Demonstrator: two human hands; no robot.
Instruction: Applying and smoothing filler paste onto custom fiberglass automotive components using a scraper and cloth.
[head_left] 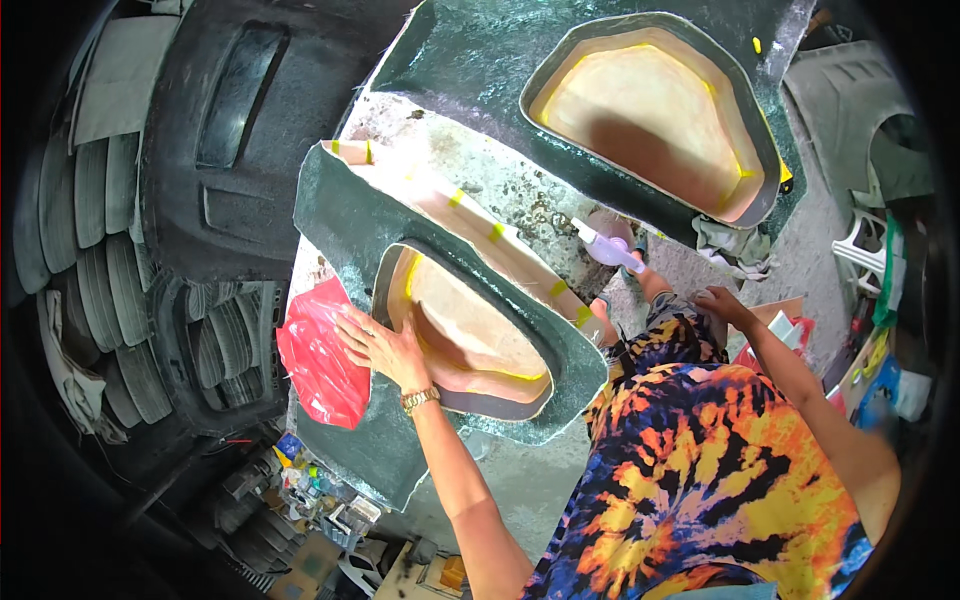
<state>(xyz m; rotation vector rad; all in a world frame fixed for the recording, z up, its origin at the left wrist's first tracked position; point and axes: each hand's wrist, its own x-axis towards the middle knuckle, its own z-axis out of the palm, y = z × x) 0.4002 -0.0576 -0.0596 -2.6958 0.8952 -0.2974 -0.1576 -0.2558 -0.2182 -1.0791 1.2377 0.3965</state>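
Shows left hand (pixel 390 350) spread open on red plastic sheet (pixel 322 365), left of centre, beside pale, yellow-edged recess (pixel 470 310) of dark panel (pixel 335 215). Cannot tell grip of right hand (pixel 722 303), right of centre.

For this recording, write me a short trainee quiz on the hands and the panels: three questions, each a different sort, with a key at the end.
1. What are the fingers of the left hand resting on?
A) red plastic
B) a crumpled grey cloth
C) a wooden board

2. True or false: a gold-toned wristband is worn on the left wrist.

3. How many pale, dark-rimmed hollows show in the dark green panels?

Key:
1. A
2. True
3. Two: the nearer hollow by the left hand and the farther hollow toward the upper right.
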